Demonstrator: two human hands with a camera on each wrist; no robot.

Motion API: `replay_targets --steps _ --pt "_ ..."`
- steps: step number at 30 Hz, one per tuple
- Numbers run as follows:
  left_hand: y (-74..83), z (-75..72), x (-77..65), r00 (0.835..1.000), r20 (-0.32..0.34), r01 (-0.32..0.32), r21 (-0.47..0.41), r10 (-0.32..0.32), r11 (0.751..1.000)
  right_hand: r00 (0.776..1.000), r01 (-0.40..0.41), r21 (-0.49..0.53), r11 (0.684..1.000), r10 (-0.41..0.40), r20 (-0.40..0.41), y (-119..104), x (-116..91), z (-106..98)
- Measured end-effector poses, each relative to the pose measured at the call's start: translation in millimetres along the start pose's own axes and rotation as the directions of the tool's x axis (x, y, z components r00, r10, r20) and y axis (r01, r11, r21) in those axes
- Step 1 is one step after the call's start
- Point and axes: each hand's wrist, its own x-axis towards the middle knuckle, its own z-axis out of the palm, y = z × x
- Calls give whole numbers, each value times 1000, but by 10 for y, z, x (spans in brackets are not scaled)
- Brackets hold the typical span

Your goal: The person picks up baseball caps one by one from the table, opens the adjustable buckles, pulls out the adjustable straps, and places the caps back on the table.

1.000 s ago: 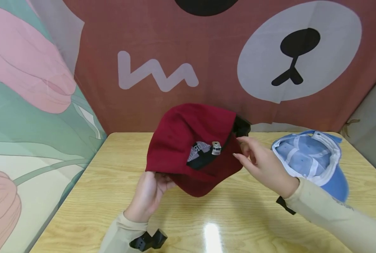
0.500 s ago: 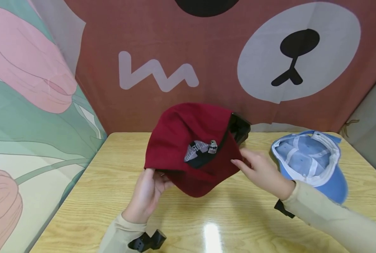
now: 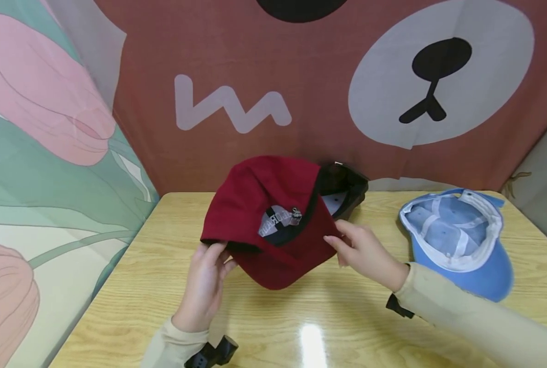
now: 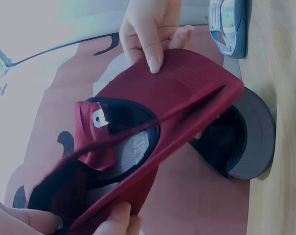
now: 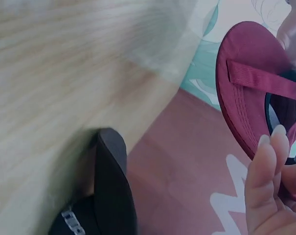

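Observation:
A dark red cap (image 3: 264, 189) is held above the table, tilted so that its opening and lining show. At the lower left rim my left hand (image 3: 202, 286) grips it, thumb on one side; some fingers are hidden beneath the cloth. My right hand (image 3: 365, 250) pinches the right edge of the cap's brim between thumb and fingers, and the left wrist view shows that thumb lying on the brim (image 4: 187, 73). Behind the red cap stands a black cap (image 3: 354, 191), partly covered in the head view; neither hand touches it.
A light blue cap (image 3: 462, 276) lies upside down on the wooden table (image 3: 264, 327) at the right, its white lining facing up. A printed cloth (image 3: 315, 112) hangs behind the table's far edge.
The red cap has shifted left and slightly down, uncovering more of the black cap. My right hand has moved left and down and now pinches the brim. My left hand keeps its grip.

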Motion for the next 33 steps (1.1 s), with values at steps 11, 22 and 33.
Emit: replay_targets --steps 11,22,33 --pt "93 -40 0 984 -130 -122 12 122 992 990 -137 111 984 133 43 20 31 175" --pt "79 -17 -20 927 -240 -288 31 287 957 967 -241 179 954 220 131 18 57 297" --pt "3 18 -42 910 -207 -359 46 360 932 954 -281 216 935 248 170 49 85 453"
